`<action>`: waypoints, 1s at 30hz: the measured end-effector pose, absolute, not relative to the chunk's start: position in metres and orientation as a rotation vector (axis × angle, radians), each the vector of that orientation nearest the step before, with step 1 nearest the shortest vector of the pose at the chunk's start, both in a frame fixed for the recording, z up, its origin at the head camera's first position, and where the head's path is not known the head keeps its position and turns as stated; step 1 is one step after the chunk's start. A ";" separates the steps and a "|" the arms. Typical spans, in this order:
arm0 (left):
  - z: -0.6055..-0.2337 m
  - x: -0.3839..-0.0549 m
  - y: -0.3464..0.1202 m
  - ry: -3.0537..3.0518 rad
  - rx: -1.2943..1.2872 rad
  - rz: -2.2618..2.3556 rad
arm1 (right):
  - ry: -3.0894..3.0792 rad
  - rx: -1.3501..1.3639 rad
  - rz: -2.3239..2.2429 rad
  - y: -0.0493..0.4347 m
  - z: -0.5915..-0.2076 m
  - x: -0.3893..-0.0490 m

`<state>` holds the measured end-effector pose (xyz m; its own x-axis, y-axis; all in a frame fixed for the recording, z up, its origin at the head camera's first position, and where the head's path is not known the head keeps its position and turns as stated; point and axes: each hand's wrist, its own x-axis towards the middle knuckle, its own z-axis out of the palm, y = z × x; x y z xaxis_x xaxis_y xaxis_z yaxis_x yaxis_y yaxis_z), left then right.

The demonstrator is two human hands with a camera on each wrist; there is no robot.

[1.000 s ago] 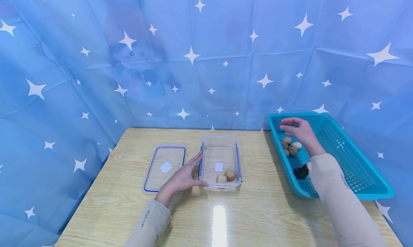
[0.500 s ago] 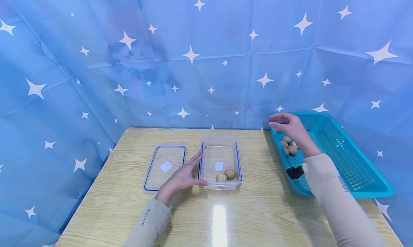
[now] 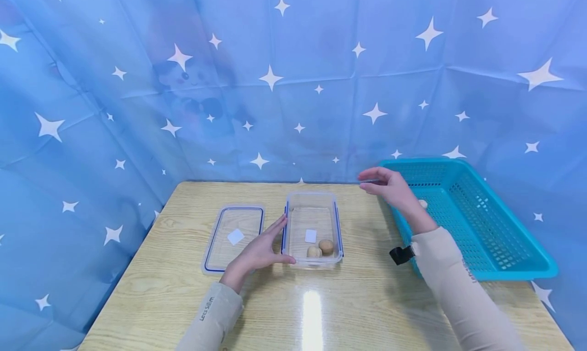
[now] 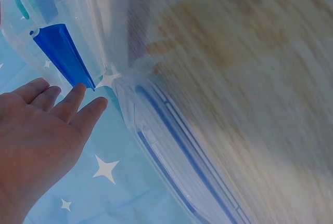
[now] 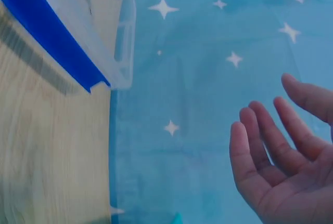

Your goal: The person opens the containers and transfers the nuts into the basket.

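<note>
My left hand rests against the left side of a clear plastic food container with blue clips, fingers nearly straight and thumb at the near corner. In the left wrist view those fingers lie by a blue clip. Two walnuts sit in the container's near end, one paler than the other. Over the table, just left of the turquoise basket, my right hand hangs with loosely bent fingers. Its palm shows nothing held. One pale walnut peeks out in the basket past the right arm.
The container's clear lid with a blue seal lies left of it. A wooden table carries everything, and a blue starry curtain hangs behind. A black strap sits at the right wrist.
My right hand has moved left, from above the basket to past its left rim, and its arm now covers most of the walnuts there. The left hand and the container have stayed still.
</note>
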<state>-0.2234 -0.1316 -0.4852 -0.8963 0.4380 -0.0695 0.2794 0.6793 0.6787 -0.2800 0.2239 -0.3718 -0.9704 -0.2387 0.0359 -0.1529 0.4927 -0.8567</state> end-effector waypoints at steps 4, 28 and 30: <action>-0.486 -0.223 -0.131 2.666 0.578 1.033 | 2.580 -0.415 -1.523 0.214 -0.379 -0.279; -0.485 -0.223 -0.130 2.663 0.552 1.035 | 2.182 -0.610 -1.480 0.154 -0.436 -0.261; -0.485 -0.223 -0.131 2.659 0.552 1.046 | 2.122 -0.621 -1.445 0.149 -0.438 -0.258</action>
